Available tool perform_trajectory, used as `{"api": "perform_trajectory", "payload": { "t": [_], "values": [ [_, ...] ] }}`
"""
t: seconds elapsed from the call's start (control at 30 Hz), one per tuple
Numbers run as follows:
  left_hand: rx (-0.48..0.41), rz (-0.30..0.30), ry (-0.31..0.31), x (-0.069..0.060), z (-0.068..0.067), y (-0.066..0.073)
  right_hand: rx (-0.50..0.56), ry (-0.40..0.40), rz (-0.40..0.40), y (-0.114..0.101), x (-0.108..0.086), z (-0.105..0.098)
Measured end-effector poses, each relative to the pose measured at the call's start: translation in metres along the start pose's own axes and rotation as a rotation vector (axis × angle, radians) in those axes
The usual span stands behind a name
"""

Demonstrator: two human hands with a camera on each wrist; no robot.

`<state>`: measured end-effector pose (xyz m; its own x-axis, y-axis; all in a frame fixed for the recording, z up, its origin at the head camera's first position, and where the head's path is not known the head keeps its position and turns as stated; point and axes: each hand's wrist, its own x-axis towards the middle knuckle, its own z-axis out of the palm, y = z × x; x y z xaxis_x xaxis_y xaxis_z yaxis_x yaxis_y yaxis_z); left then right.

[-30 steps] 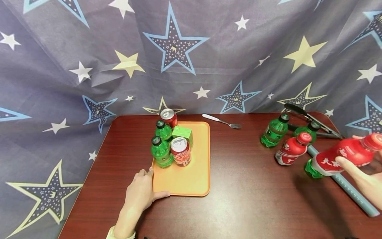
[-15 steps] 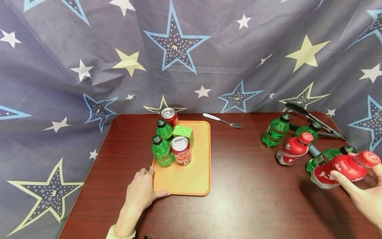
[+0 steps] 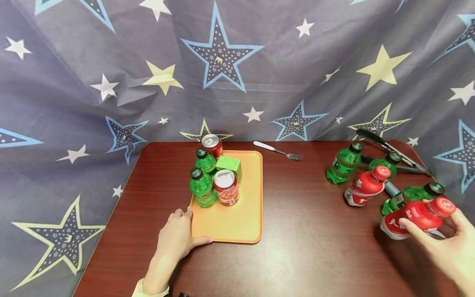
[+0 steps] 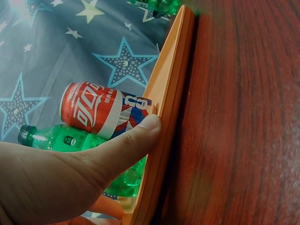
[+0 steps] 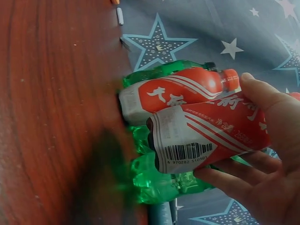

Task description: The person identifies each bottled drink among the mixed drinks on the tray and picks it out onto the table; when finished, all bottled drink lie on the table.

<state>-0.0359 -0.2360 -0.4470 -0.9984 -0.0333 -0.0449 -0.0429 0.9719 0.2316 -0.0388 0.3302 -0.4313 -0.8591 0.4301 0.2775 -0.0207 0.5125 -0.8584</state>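
In the head view my left hand point(image 3: 176, 237) holds the near left corner of an orange tray point(image 3: 226, 227). Its thumb point(image 4: 133, 140) lies along the near rim in the left wrist view. On the tray stand two green bottles point(image 3: 203, 192), a green box point(image 3: 230, 167) and a red soda can point(image 3: 226, 192); another red can point(image 3: 212, 144) is at its far left corner. My right hand point(image 3: 445, 243) grips a red-wrapped bottle point(image 3: 412, 218), tilted, its cap to the right. Beside it is a second red-wrapped bottle point(image 3: 363, 187), upright and apart from my fingers.
Several green bottles point(image 3: 344, 163) stand around the red-wrapped ones at the right. Black-and-silver tongs point(image 3: 398, 154) lie behind them. A grey-blue rod point(image 5: 160, 213) lies partly hidden on the table. Near the back edge is a white-handled fork point(image 3: 278, 150). A starry cloth hangs behind.
My right hand has carried the red-wrapped bottle left and toward me, lower down, uncovering the green bottle behind it. My left hand and the tray have stayed in place.
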Motion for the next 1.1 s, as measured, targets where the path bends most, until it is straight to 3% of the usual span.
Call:
{"api": "perform_trajectory", "payload": {
  "t": [0.27,0.37,0.57,0.87,1.1],
  "values": [
    [-0.004,-0.005,-0.014,0.002,0.001,0.0,-0.145,0.054,0.026,0.003,-0.004,0.007],
    [-0.006,-0.005,-0.016,0.001,0.002,-0.001,-0.172,0.043,0.058,0.004,-0.003,0.008],
    [-0.005,-0.01,-0.016,0.001,0.001,-0.001,-0.206,0.034,0.035,0.007,0.004,0.013],
    [-0.003,-0.013,-0.018,0.0,0.0,0.0,-0.238,0.044,0.029,0.013,-0.004,0.022],
    [-0.005,-0.006,-0.008,0.0,0.0,0.0,-0.298,0.159,-0.253,0.017,-0.004,0.026]
  ]
}}
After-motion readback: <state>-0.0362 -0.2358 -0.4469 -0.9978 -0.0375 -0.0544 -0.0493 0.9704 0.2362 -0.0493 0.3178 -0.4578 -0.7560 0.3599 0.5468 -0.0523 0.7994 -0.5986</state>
